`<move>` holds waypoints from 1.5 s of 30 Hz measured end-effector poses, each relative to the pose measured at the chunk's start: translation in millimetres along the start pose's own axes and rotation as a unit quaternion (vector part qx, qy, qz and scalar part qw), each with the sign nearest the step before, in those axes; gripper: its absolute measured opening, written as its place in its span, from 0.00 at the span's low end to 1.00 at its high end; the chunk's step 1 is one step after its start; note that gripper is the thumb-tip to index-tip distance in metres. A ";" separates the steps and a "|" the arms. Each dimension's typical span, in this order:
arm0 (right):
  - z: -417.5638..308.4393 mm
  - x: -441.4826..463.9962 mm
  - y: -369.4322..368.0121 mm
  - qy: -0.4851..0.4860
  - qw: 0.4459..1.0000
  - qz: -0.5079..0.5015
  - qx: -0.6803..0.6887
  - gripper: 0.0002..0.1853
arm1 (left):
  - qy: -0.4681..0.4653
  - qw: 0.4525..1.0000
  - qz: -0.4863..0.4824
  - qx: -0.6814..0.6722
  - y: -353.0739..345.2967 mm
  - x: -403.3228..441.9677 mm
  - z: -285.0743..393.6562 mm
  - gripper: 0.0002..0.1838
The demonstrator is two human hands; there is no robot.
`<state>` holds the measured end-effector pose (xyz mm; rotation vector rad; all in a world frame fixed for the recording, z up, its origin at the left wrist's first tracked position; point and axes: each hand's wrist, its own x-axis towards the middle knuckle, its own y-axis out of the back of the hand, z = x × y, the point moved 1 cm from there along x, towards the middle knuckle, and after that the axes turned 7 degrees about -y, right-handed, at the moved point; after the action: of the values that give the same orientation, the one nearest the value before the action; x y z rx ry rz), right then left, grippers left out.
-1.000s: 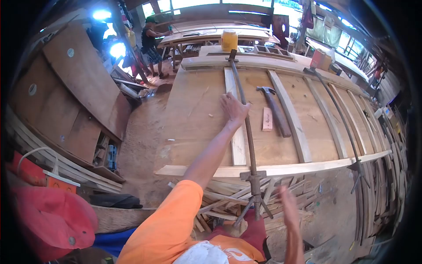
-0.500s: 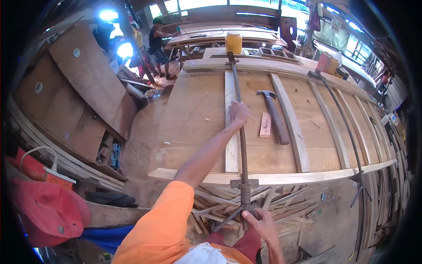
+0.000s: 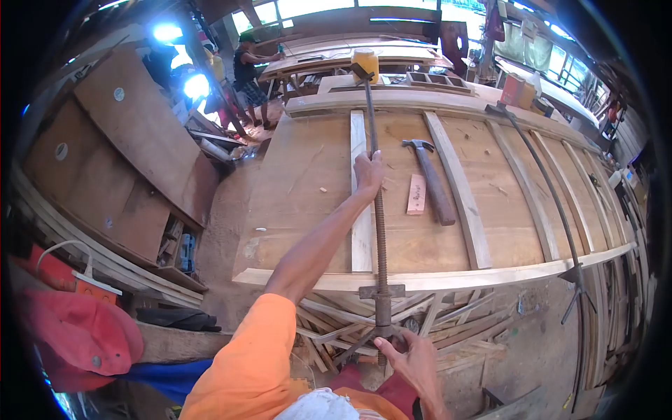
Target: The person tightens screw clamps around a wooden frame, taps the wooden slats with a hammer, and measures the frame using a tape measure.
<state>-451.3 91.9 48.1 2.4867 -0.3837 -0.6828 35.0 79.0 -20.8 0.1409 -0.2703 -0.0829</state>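
Viewing remotely, I log the left hand [image 3: 369, 170] with fingers curled closed around the bar of the long clamp [image 3: 381, 227], which spans the wooden panel [image 3: 308, 157] from far edge to near. Right hand [image 3: 413, 357]: thumb against the clamp's handle [image 3: 383, 330], fingers partly bent; I cannot tell how fully they close. Hammer [image 3: 437, 187] lies right of the clamp.

there are two hands [image 3: 369, 173], two clamps [image 3: 381, 245], one hammer [image 3: 435, 185], one pink tag [image 3: 416, 194] and one red cap [image 3: 84, 332].
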 end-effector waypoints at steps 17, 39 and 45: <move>-64.1 -50.8 -17.5 0.027 0.999 -0.030 -0.025 0.27 | 0.302 0.789 -0.199 -0.496 -3.0 6.2 29.6 0.29; -51.7 -54.3 -33.3 -0.009 0.964 -0.004 0.267 0.39 | 0.389 0.753 -0.138 -0.512 -8.1 14.4 9.4 0.30; -44.2 -53.8 -30.5 -0.029 0.961 -0.018 0.276 0.38 | 0.412 0.828 -0.127 -0.359 -21.7 17.2 4.3 0.23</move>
<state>-468.4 156.5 84.5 3.0073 -0.6234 -0.7422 49.1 55.3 -15.5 -0.5434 0.6623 -0.3707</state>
